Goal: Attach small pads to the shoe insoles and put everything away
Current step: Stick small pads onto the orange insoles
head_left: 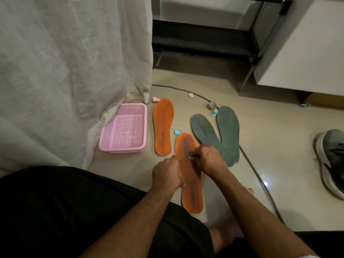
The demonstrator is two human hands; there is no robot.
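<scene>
two orange insoles (163, 126), the nearer (189, 175) streaked grey down its middle. two grey-green insoles (228, 131), yellow-streaked. pink mesh basket (123, 128). light blue disc (177, 131) and pad (189, 158). white curtain (65, 71). beige floor (279, 136). dark grey shoe (331, 159), white sole.

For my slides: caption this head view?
Right hand pinches a small blue pad onto the orange insole; left hand steadies it.
</scene>
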